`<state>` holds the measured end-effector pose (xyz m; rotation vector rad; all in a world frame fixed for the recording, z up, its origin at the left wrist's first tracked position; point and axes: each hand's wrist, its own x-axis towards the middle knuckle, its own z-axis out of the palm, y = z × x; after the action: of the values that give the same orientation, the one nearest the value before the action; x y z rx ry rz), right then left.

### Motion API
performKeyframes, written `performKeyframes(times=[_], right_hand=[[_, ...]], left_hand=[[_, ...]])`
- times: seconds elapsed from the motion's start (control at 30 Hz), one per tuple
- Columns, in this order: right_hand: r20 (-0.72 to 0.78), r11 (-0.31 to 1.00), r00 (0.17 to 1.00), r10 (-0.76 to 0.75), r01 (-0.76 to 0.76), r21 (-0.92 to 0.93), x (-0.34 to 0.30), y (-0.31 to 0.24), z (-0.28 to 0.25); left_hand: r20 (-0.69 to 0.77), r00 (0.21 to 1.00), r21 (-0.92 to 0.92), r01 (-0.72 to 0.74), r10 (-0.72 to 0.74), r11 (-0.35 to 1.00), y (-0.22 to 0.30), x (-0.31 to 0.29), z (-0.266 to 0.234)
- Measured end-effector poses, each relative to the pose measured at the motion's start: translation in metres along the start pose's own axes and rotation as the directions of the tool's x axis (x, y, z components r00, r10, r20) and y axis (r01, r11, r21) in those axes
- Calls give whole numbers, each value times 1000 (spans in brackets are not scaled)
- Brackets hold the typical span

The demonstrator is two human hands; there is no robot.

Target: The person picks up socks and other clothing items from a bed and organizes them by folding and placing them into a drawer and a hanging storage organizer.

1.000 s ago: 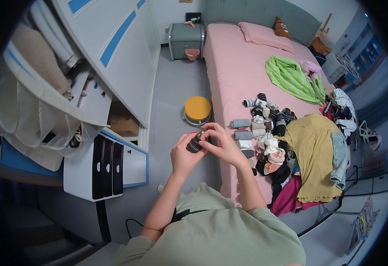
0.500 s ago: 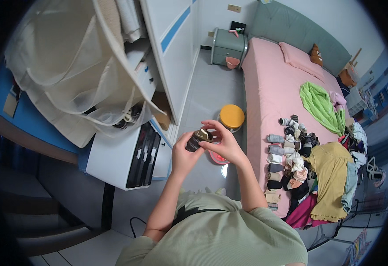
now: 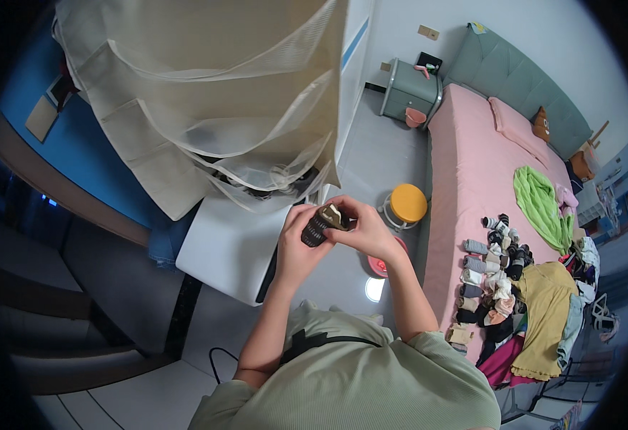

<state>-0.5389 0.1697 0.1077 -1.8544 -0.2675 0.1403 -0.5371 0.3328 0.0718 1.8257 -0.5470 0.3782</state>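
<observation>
A dark brown striped sock (image 3: 315,231), rolled into a small bundle, is held between both hands in front of my chest. My left hand (image 3: 296,245) wraps it from the left, its fingers closed around the striped side. On the other side my right hand (image 3: 368,231) pinches the bundle's opening, thumb on the front and fingers over the top. Just beyond my hands hangs a beige organizer (image 3: 206,93) with mesh pockets; dark items show in its lowest pocket.
On the right, the pink bed (image 3: 452,165) carries rolled socks (image 3: 474,264), a yellow garment (image 3: 545,308) and a green cloth (image 3: 540,204). A yellow stool (image 3: 408,203) and a red basin (image 3: 378,267) stand beside it. White drawer (image 3: 224,247) below the organizer.
My view has turned left, so the hanging organizer fills more of it and the bed sits farther right. Both hands still hold the rolled sock.
</observation>
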Motion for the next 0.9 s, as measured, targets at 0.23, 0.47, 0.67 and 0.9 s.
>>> performKeyframes(times=[0.23,0.47,0.67,0.9], right_hand=[[-315,989,938,-147,129,-76,29,-23,31],[-389,963,881,-268,263,-66,58,-47,52],[-393,922,836,-382,316,-224,94,-41,68],[-306,846,825,-475,332,-417,136,-42,92]], left_hand=[[-116,942,-411,245,-316,878,-33,14,-56],[-278,856,-328,343,-437,880,-79,42,-71],[-343,848,-96,395,-403,914,-82,59,-76],[-263,906,114,370,-331,922,-76,47,-78]])
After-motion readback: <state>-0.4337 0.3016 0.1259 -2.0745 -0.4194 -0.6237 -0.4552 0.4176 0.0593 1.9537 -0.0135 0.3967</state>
